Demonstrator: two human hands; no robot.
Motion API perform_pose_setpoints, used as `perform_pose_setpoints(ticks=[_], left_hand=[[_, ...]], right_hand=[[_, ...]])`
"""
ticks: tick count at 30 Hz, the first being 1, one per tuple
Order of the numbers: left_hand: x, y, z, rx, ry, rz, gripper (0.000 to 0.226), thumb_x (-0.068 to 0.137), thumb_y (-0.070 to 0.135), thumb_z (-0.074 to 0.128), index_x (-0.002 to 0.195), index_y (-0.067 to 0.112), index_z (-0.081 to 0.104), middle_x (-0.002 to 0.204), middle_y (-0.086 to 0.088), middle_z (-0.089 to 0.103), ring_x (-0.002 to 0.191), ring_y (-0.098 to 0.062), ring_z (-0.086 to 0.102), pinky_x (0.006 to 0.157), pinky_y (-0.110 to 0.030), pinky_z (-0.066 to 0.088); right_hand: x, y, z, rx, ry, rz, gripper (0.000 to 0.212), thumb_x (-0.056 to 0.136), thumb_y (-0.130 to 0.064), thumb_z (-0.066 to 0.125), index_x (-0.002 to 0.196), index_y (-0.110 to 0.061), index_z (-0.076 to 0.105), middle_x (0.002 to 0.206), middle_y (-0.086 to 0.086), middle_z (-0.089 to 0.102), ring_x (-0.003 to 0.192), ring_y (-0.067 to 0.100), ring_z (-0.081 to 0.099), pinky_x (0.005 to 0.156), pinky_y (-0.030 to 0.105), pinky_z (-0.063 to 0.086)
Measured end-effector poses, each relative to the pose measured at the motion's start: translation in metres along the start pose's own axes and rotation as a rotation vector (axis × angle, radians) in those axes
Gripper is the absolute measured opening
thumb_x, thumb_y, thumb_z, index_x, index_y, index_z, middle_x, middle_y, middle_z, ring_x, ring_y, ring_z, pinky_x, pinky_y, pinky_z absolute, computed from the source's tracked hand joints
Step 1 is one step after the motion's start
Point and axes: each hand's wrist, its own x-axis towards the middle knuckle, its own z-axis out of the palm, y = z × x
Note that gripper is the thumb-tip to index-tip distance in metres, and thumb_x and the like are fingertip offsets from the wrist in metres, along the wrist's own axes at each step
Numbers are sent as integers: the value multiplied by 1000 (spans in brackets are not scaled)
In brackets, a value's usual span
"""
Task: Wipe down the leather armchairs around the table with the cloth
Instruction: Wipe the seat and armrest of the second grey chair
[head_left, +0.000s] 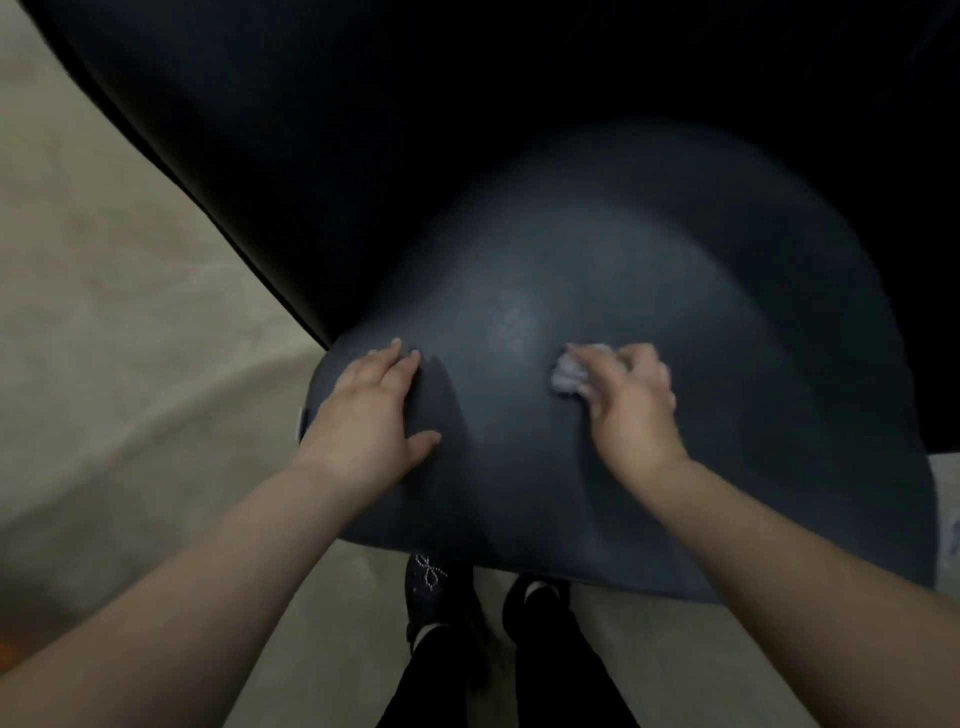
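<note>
The right hand grips a crumpled cloth on the dark leather armchair; the left hand rests flat with straight fingers.

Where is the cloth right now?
In the head view the cloth is bunched under the right hand, on the armchair's dark leather seat, right of the flat left hand.

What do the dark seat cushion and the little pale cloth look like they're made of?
Seat cushion: probably leather or faux leather, dark, matte, with fine grain and a soft sheen. Cloth: seemingly soft fabric or tissue, pale, crumpled under the right hand; too blurred to say which.
</note>
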Motion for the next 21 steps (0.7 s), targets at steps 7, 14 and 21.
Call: perform_pose_setpoints(ticks=[7, 14, 21], left_hand=[[-30, 56, -81, -86, 93, -22, 68, 87, 31, 66, 146, 16, 36, 154, -4, 30, 140, -24, 26, 115, -29, 15], [-55, 110, -170, 48, 93, 37, 66, 88, 30, 63, 146, 14, 36, 153, -6, 30, 139, -27, 26, 116, -34, 18], [-55, 128, -228, 234, 49, 166, 64, 90, 37, 57, 146, 17, 35, 150, -2, 38, 137, -24, 30, 112, -37, 28]], right_hand=[[3, -41, -101, 416, 98, 292, 41, 91, -11, 58, 130, -23, 55, 112, 2, 32, 92, 12, 52, 80, -3, 35], [-12, -90, -206, 605, 53, 370, 39, 92, -18, 57, 129, -30, 53, 113, -2, 34, 78, -5, 49, 61, -10, 30], [-12, -121, -263, 591, 41, 393, 39, 93, -24, 57, 130, -35, 51, 115, -5, 35, 79, -6, 49, 60, -6, 32]])
